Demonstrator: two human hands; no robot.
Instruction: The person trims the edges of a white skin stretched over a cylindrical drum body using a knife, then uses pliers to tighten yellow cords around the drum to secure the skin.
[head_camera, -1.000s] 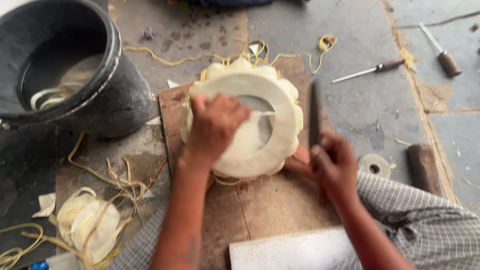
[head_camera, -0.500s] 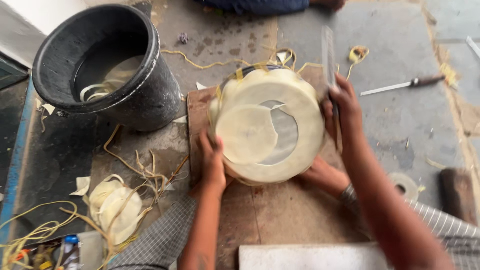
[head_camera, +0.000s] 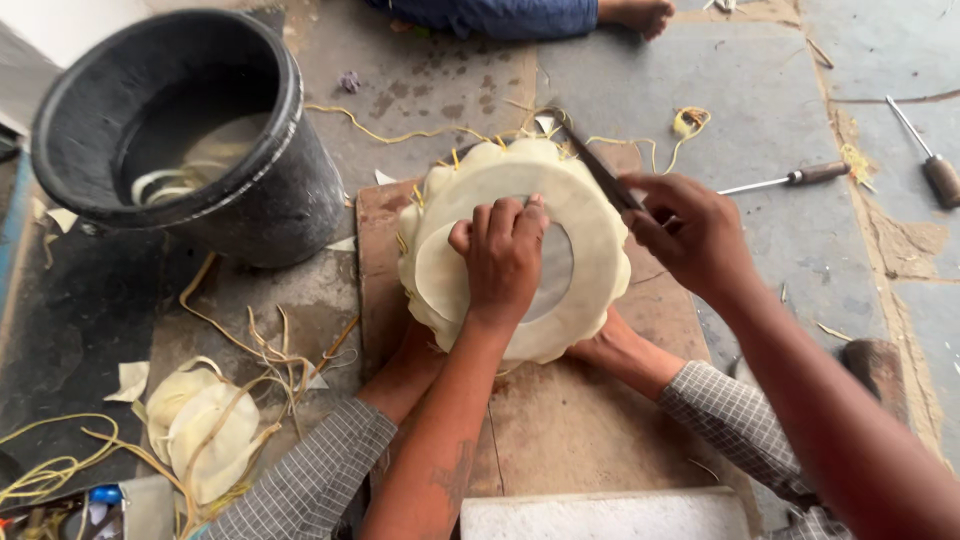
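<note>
A pale cream round piece with a scalloped rim (head_camera: 480, 170) and a loose inner disc lies on a wooden board (head_camera: 570, 420). My left hand (head_camera: 500, 260) presses flat on the middle of it, fingers curled over the inner disc. My right hand (head_camera: 690, 235) is closed on a long dark knife (head_camera: 600, 170), whose blade rests at the upper right rim of the piece. Two limbs in checked cloth (head_camera: 720, 400) reach under the near edge of the piece from below.
A black bucket (head_camera: 280, 200) with pale strips inside stands at the upper left. Cream scraps and yellow cords (head_camera: 205, 415) lie at lower left. A brown-handled pointed tool (head_camera: 790, 178) and another (head_camera: 925, 150) lie right. A white block (head_camera: 600, 515) is nearest; another person's foot (head_camera: 640, 12) is at top.
My left hand moved from the piece's left edge onto its middle. My right hand brought the knife from the right edge to the upper right rim.
</note>
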